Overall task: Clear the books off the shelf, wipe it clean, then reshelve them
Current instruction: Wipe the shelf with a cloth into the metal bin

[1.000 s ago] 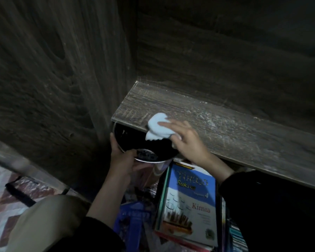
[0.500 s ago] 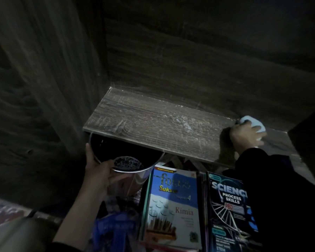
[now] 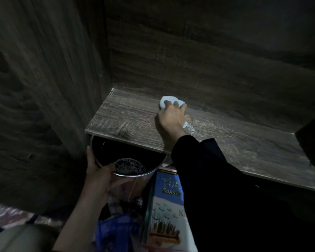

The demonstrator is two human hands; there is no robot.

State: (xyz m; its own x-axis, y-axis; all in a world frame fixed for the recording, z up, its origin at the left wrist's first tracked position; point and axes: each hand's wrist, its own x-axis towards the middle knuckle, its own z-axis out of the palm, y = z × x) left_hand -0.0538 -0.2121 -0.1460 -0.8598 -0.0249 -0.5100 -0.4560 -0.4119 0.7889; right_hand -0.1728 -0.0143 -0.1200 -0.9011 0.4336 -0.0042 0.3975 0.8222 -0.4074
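Two sets of fingers are busy: the right hand [image 3: 172,118] curls round a white cloth [image 3: 165,101] on the shelf [image 3: 244,148], near its back. The left hand [image 3: 98,177] grips a metal bowl [image 3: 102,153] just under the shelf's front edge. A blue book [image 3: 166,202] lies below the shelf.

So the cloth [image 3: 166,101] sits on the shelf [image 3: 244,148], toward the back and a bit left of the middle, with the right hand [image 3: 171,118] on top of it. The bowl [image 3: 116,151] is tucked just under the shelf's front left corner, and the left hand [image 3: 98,177] grips its near rim. A book [image 3: 166,206] lies below the shelf, just right of the bowl, partly hidden by the right sleeve [image 3: 216,179].
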